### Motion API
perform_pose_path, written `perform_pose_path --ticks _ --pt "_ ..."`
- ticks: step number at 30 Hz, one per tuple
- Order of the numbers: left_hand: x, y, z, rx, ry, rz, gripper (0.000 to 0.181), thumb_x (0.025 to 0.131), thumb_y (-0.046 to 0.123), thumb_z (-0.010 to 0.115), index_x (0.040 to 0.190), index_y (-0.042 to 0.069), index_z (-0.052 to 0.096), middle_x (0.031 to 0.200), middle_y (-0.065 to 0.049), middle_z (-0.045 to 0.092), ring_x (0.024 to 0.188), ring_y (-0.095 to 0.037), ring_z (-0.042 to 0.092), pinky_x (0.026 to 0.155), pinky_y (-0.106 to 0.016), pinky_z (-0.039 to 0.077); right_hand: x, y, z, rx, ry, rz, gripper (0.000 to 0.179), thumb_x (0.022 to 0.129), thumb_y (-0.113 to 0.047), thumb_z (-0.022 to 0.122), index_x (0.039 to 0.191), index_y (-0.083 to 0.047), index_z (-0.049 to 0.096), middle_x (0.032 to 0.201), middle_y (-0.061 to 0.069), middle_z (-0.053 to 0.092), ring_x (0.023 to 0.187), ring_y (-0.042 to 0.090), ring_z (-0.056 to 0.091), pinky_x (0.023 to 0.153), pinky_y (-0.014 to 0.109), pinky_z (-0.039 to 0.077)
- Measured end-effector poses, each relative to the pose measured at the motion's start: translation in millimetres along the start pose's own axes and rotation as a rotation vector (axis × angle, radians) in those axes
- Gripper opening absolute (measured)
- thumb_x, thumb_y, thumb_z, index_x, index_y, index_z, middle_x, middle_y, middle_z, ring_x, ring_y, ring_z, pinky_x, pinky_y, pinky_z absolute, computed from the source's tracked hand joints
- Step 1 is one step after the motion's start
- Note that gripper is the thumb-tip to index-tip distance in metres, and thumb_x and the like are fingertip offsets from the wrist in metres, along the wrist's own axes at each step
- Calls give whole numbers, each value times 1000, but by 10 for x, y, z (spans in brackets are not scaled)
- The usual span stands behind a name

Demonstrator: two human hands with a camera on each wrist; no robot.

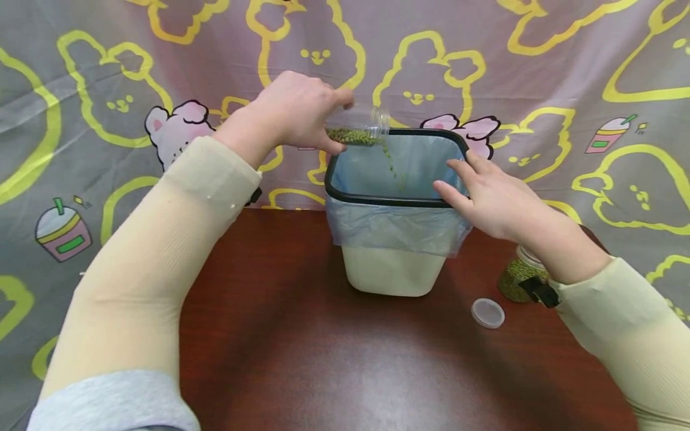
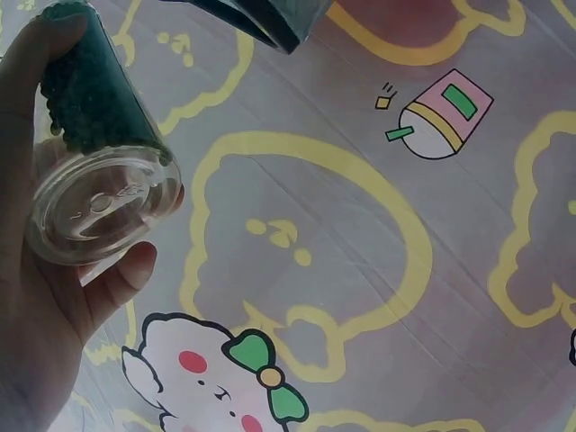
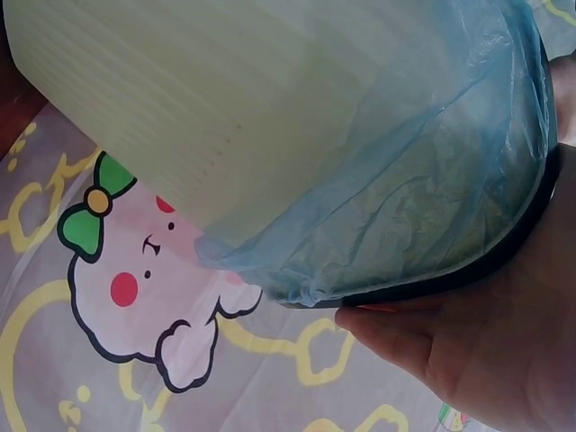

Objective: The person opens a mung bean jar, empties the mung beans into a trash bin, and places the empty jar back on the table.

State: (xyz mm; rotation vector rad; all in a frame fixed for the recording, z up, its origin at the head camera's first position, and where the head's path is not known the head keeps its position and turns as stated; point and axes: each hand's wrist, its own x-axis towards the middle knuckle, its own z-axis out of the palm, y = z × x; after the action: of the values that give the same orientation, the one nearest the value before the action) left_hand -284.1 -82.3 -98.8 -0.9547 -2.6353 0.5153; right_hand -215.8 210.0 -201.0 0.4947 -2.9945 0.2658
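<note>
My left hand grips a clear plastic jar, tipped on its side with its mouth over the bin's left part. Green beans lie along the jar's lower side, and a thin stream of them drops from the mouth. The left wrist view shows the clear jar base and the thumb and fingers around its side. Below is a white bin with a black rim and a blue bag folded over it. My right hand rests on the rim's right side, fingers spread and fairly straight.
A second jar of green beans stands at the right, partly behind the right forearm. A round translucent lid lies beside it on the dark wooden table. A patterned cloth hangs close behind the bin.
</note>
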Motion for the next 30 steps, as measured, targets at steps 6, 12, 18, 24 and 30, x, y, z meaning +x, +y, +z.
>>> perform_pose_path --ticks 6,12,18,24,30 --pt "4 2 0 -8 18 5 73 81 55 70 136 11 49 114 -11 66 90 -30 61 74 -52 48 1 6 10 2 4 -3 81 98 -64 24 151 -3 27 156 29 12 143 44 12 104 64 22" --pt "-11 -24 -64 -16 49 -18 70 82 53 69 134 12 48 114 -9 66 90 -30 62 75 -53 48 14 1 3 1 4 -9 81 98 -64 24 152 -3 26 156 29 11 143 44 12 104 65 22" --pt "-9 -12 -50 -3 4 3 70 82 54 69 134 11 49 116 -10 65 91 -30 61 75 -52 48 19 -2 1 -3 -4 -7 82 98 -64 23 152 -3 26 156 29 10 143 44 12 105 65 21" --pt "-14 -31 -1 -4 -5 -2 71 82 53 70 133 10 49 115 -10 66 88 -30 62 73 -51 48 22 -3 5 -1 -4 -8 81 98 -65 23 152 -4 26 156 28 10 143 44 11 104 65 22" --pt "-13 -28 12 -8 0 7 69 82 54 69 132 11 50 113 -9 67 88 -30 61 73 -51 48 19 1 2 -2 0 -8 81 98 -64 24 152 -4 26 156 28 10 143 44 12 104 66 22"
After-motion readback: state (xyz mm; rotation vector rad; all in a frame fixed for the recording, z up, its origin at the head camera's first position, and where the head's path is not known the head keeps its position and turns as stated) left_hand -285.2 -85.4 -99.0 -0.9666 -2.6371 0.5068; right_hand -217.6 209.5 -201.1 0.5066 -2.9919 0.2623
